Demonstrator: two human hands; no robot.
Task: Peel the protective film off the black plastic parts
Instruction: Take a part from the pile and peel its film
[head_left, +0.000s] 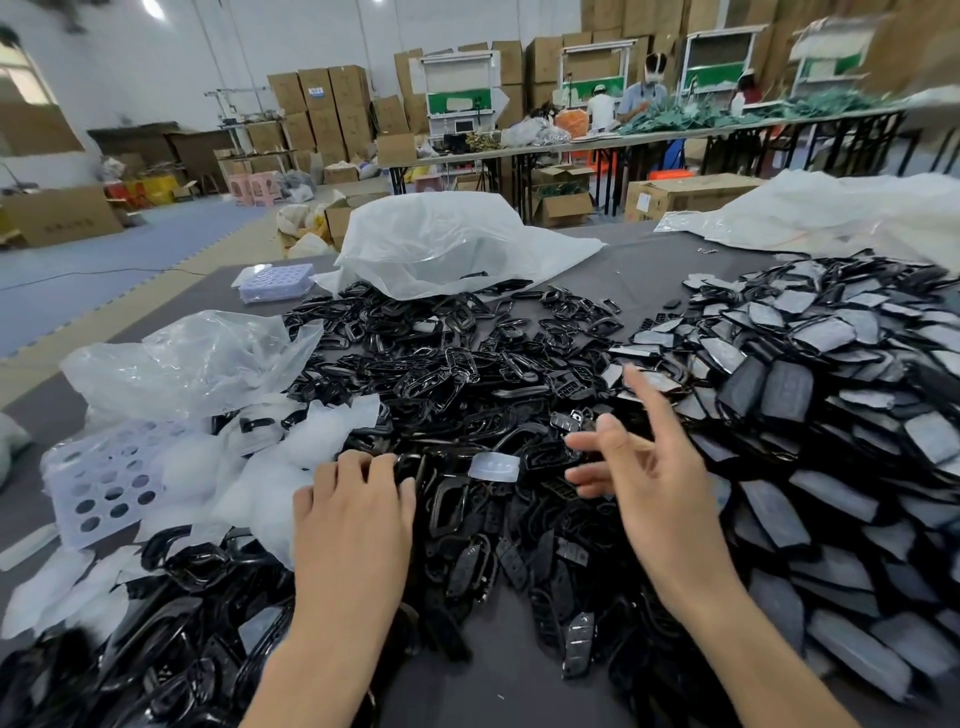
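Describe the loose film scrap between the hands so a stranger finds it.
Find the heap of black plastic parts mid-table. Between the left hand and right hand lies a small film scrap, pale and translucent against the glossy black around it.

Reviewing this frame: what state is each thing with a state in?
Left hand, fingers curled, palm down; grip unclear.
Right hand, open, fingers spread, holding nothing.
Black plastic frame parts in the middle heap, bare, glossy.
Black plastic parts piled on the right, grey film still on.
Small clear film piece between the hands, detached, lying loose.
White plastic bag at the far side, open.
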